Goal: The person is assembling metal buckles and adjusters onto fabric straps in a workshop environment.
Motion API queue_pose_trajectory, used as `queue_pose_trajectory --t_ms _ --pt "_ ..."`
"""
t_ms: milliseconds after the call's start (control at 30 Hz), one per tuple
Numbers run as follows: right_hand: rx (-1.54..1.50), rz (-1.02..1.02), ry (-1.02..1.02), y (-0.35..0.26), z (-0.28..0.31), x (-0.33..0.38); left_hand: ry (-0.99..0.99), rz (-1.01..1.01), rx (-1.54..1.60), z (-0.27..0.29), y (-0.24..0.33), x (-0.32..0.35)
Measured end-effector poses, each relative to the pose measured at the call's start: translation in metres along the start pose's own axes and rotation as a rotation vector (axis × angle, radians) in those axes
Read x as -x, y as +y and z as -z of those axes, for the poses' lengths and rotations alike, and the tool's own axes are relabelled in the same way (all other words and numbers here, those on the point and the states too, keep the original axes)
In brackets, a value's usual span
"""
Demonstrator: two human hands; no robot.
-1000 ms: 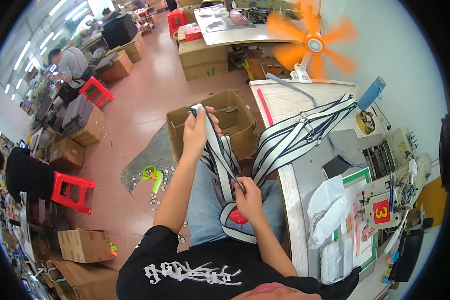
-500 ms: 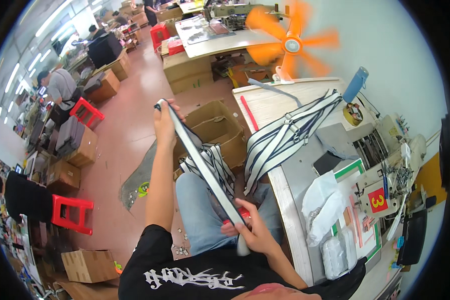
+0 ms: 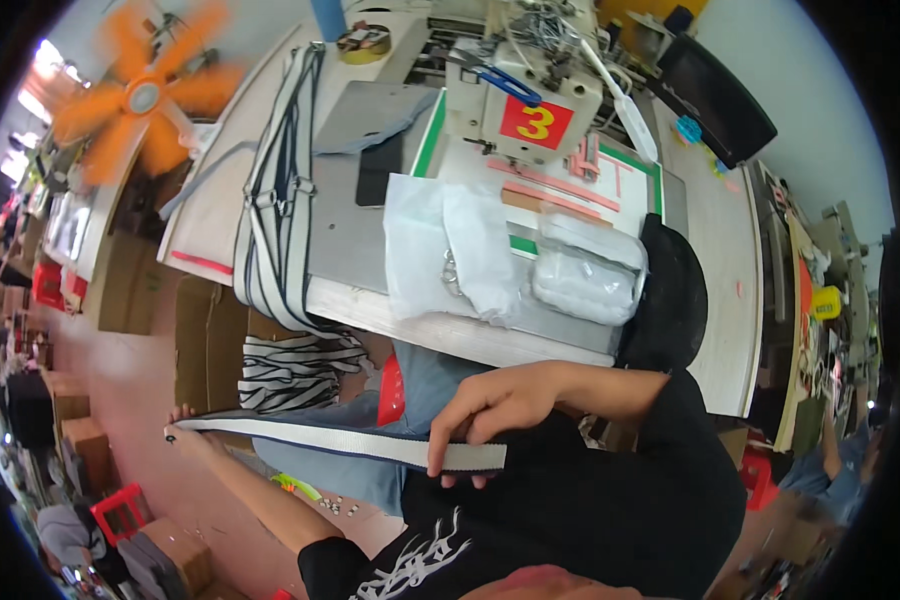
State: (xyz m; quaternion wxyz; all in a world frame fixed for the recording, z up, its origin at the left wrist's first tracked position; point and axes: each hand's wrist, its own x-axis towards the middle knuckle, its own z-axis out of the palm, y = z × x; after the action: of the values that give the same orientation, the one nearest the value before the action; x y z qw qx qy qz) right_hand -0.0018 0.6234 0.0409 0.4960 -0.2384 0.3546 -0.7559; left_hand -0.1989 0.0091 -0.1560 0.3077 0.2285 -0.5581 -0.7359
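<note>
A white webbing strap with dark blue edges [image 3: 340, 440] is stretched across my lap between my two hands. My left hand [image 3: 187, 434], on the outstretched arm at the left, is closed round one end, where a small dark piece shows. My right hand [image 3: 500, 408] grips the strap between thumb and fingers close to its other, cut end. Beyond it, more striped straps with metal buckles [image 3: 280, 195] lie in a bundle over the table edge. Another heap of straps [image 3: 295, 372] sits below, by a cardboard box [image 3: 208, 345].
On the white table [image 3: 370, 308] stands a sewing machine [image 3: 530, 110] with blue-handled snips [image 3: 500, 78] on top. White plastic bags [image 3: 450, 250], a clear-wrapped pack [image 3: 590, 270], a black cap [image 3: 670, 300] and a phone [image 3: 379, 172] lie before it. An orange fan [image 3: 143, 98] spins at far left.
My view has swung right toward the sewing table, so table and fan appear further left. Both hands still hold the strap, now lying nearly level across the view, its cut end showing past my right hand.
</note>
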Motion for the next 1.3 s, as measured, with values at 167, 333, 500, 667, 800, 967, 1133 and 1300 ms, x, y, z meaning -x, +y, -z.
queue_pose_trajectory --t_ms 167,333,500,667,800,967,1133,1300 --pt "-0.015 0.22 0.109 0.002 -0.001 -0.025 -0.344 0.106 -0.053 -0.067 0.029 0.119" --pt "0.565 0.108 0.632 0.02 0.015 -0.082 -0.804 0.259 -0.034 -0.111 0.057 0.275" --pt "0.537 -0.074 0.698 0.031 0.022 -0.104 -0.752 0.223 -0.135 -0.12 0.073 0.344" --pt "0.9 0.053 0.723 -0.029 0.009 -0.095 -0.629 0.262 -0.197 -0.114 0.072 0.344" --pt "1.118 0.624 0.988 -0.105 -0.018 -0.065 -0.707 0.333 -0.314 -0.118 0.046 0.324" --pt "1.113 0.664 0.941 -0.106 -0.028 -0.071 -0.628 0.255 -0.364 -0.091 -0.048 0.274" --pt "1.253 0.786 0.879 -0.153 -0.004 -0.073 -0.533 0.285 -0.465 -0.085 -0.08 0.265" --pt "1.324 0.843 0.802 -0.186 -0.027 -0.081 -0.597 0.299 -0.469 -0.069 -0.08 0.265"
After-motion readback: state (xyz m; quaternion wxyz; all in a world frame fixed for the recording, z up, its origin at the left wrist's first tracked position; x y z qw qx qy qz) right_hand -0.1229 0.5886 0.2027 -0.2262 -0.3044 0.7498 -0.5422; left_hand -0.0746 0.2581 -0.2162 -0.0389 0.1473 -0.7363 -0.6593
